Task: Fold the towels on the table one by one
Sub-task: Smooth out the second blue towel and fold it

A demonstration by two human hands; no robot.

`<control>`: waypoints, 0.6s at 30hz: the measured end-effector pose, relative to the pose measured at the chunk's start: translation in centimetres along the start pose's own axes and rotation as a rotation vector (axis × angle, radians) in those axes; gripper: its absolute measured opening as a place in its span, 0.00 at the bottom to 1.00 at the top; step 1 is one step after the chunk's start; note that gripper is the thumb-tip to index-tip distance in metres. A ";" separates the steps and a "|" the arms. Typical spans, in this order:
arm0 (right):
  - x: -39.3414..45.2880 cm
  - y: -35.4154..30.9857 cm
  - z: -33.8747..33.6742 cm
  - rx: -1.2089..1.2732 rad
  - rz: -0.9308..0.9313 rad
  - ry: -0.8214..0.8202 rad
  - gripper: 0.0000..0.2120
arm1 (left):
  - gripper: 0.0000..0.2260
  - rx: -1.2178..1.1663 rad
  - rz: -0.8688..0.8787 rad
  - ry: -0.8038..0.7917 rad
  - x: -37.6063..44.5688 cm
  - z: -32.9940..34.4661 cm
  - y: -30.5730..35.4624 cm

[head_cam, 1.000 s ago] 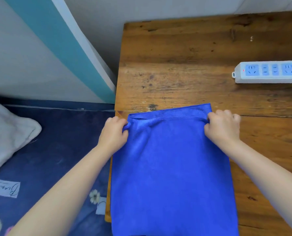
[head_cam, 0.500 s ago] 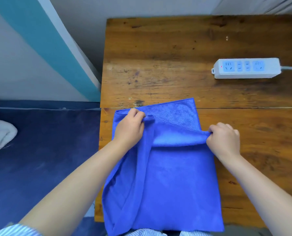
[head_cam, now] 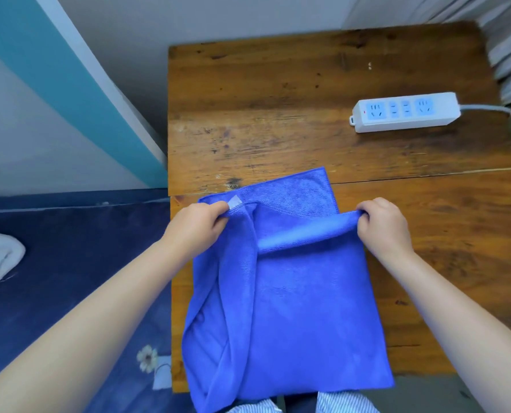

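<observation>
1. Blue towel (head_cam: 293,299): lies on the near left part of the wooden table (head_cam: 278,114), its near edge hanging over the table's front edge. A small pale tag (head_cam: 235,201) is sewn at its far left corner; any writing on it is too small to read.
2. Left hand (head_cam: 195,227): fingers curled, pinching the upper layer's far left corner just beside the tag.
3. Right hand (head_cam: 382,226): fingers curled, gripping the upper layer's far right corner, which is rolled back toward the person.
4. Power strip (head_cam: 404,112): white with pale blue sockets, on the far right of the table, well apart from the towel; a grey cable leaves its right end. No brand is legible.
5. Dark blue bedding (head_cam: 69,278): left of the table, with a flower print near the bottom.
6. Change over the last second: the upper layer, earlier flat with both corners at the far edge, is now lifted and peeled back, exposing the lower layer; half a second ago the tag was hidden.
</observation>
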State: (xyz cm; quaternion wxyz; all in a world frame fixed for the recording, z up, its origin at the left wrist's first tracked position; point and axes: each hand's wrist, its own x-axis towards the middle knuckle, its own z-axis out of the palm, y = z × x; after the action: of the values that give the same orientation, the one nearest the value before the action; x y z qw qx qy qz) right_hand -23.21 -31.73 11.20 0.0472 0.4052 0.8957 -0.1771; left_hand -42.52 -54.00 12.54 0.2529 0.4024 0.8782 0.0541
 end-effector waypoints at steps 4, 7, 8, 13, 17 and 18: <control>1.0 -1.2 -0.9 0.028 -0.082 -0.009 0.12 | 0.18 -0.006 -0.158 -0.029 -0.8 -0.6 -2.3; 2.2 -2.5 -1.4 0.036 -0.198 -0.056 0.11 | 0.14 -0.160 -0.310 0.003 -0.9 -0.4 -3.8; 2.8 -3.0 -1.4 0.035 -0.232 -0.068 0.11 | 0.11 -0.224 -0.356 0.027 -0.9 -0.3 -4.1; 6.5 -5.1 -0.8 -0.082 -0.335 -0.211 0.11 | 0.04 -0.416 -0.499 0.141 -0.3 0.2 -5.9; 8.3 -6.2 0.2 -0.152 -0.467 -0.299 0.09 | 0.03 -0.447 -0.536 0.204 0.5 0.2 -6.7; 8.5 -6.4 0.4 -0.172 -0.490 -0.334 0.09 | 0.05 -0.460 -0.543 0.212 0.6 0.2 -6.8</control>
State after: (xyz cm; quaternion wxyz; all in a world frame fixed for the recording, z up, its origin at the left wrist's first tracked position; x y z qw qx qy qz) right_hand -33.67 -29.74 10.67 0.1840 0.1369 0.9582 -0.1709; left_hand -47.40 -58.11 10.08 0.2494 0.0794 0.9392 0.2225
